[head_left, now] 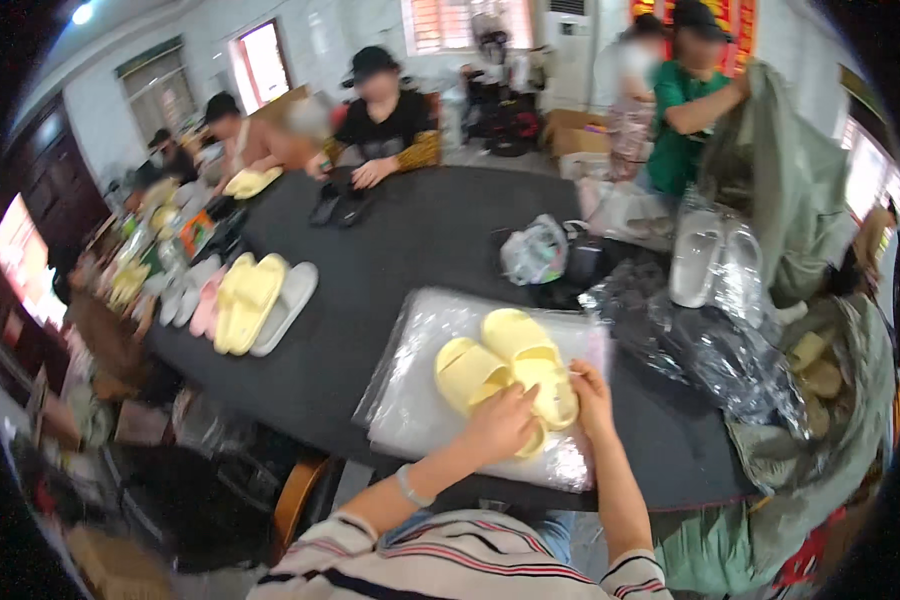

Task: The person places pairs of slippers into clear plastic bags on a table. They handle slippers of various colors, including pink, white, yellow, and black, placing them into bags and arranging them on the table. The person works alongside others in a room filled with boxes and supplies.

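A pair of pale yellow slide slippers point(515, 362) lies on a stack of clear plastic bags point(402, 392) in front of me, toes pointing away. My left hand point(503, 424) is closed at the heel end, its fingers curled over the slippers where the two meet. At the right slipper's outer side is my right hand point(592, 402), with thumb and fingers drawn together near its edge. Whether those fingertips pinch the slipper or a bag's edge cannot be made out.
Yellow, grey and pink slippers point(252, 302) stand left on the black table point(390, 250). Bagged grey slippers point(698, 258), dark bagged pairs point(715, 350) and a crumpled plastic bundle point(535, 250) lie right. An open sack point(820, 385) hangs beside. Several co-workers handle footwear and a sack.
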Demonstrator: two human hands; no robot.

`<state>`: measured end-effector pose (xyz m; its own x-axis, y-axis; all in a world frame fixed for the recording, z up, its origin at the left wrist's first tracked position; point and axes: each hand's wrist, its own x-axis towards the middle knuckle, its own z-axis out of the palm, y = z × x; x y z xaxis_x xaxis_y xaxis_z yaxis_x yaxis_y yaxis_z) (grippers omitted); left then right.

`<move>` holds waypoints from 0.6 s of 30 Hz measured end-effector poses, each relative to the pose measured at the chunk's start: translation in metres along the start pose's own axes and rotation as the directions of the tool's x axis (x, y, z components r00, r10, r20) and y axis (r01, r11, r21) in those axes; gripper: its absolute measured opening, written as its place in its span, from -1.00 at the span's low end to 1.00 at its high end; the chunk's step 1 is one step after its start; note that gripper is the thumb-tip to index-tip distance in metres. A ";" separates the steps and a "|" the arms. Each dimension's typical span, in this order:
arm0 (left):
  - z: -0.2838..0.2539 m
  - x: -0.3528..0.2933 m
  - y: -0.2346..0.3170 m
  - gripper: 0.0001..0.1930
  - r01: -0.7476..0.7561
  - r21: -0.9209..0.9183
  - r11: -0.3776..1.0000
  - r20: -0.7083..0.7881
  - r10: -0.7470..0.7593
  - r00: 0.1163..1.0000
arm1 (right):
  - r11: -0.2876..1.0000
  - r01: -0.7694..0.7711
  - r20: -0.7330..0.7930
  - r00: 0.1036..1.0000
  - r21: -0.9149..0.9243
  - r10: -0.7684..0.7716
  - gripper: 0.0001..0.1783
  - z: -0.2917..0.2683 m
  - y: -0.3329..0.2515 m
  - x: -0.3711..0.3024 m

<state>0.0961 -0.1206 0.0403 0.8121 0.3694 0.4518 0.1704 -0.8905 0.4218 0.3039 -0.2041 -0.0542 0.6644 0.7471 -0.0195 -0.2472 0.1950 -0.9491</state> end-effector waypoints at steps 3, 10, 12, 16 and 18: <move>0.014 0.011 -0.002 -0.39 0.115 0.351 0.929 0.141 -0.174 0.975 | 0.988 0.057 0.033 0.998 -0.141 -0.053 -0.72 -0.001 -0.003 -0.003; 0.026 0.017 -0.030 -0.30 0.227 0.328 0.917 0.099 -0.272 0.957 | 0.990 -0.133 0.074 0.988 -0.040 0.136 -0.77 0.003 -0.014 -0.001; 0.025 0.015 -0.033 -0.29 0.216 0.344 0.914 0.070 -0.255 0.964 | 0.995 -0.080 0.089 0.992 -0.065 0.086 -0.78 0.000 -0.010 0.002; 0.009 0.012 -0.033 -0.30 0.288 0.315 0.905 0.015 -0.308 0.951 | 0.982 -0.045 0.120 0.990 -0.184 0.068 -0.80 -0.010 0.001 0.005; -0.010 0.010 -0.042 -0.34 0.318 0.343 0.884 -0.019 -0.332 0.943 | 0.964 0.011 0.122 0.992 -0.265 0.023 -0.80 -0.001 -0.008 -0.001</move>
<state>0.0914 -0.0768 0.0353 0.6987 0.6490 0.3010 0.6003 -0.7607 0.2469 0.3055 -0.2065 -0.0472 0.5674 0.8234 -0.0025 -0.0444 0.0276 -0.9986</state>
